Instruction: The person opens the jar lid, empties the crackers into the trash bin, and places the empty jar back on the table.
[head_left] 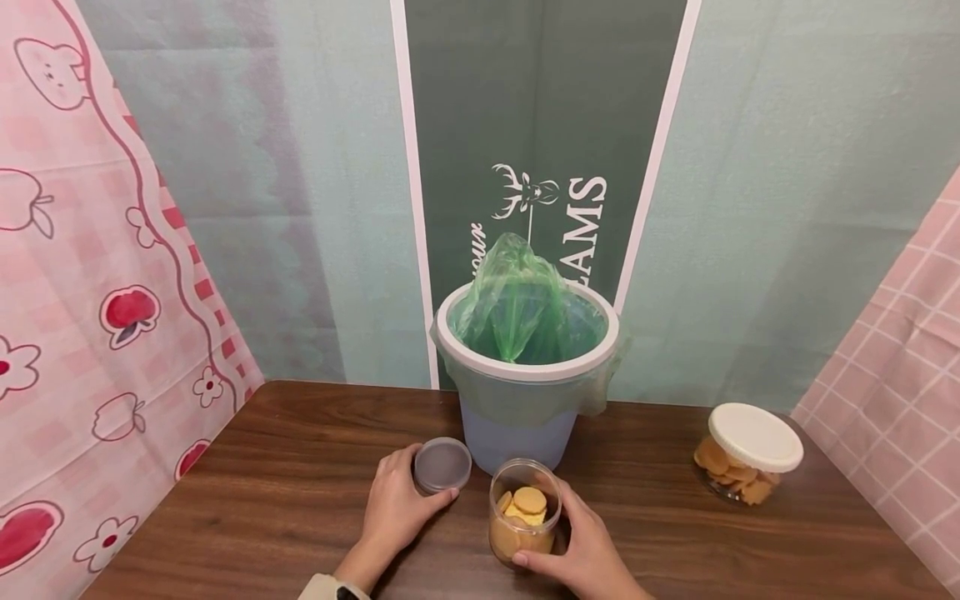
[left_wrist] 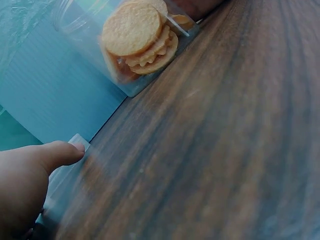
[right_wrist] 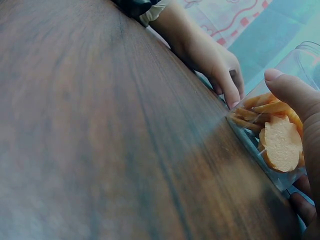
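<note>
A clear, lidless plastic jar (head_left: 504,533) of round yellow biscuits (head_left: 529,500) stands upright on the wooden table, in front of the bucket. My right hand (head_left: 588,546) grips the jar from its right side, thumb across the front. In the right wrist view the thumb (right_wrist: 290,90) lies along the jar wall, over the biscuits (right_wrist: 282,142). To the left, my left hand (head_left: 397,504) holds a round grey translucent lid (head_left: 442,464) down at the table, thumb in front and fingers behind. The left wrist view shows that thumb (left_wrist: 62,153) on the lid's edge.
Behind both hands stands a pale blue bucket (head_left: 517,433) with a white rim and a green bag (head_left: 517,292) bunched up in it. At the right is a white-lidded jar (head_left: 756,437) of biscuits. Patterned cloths hang behind and beside the table (head_left: 300,467).
</note>
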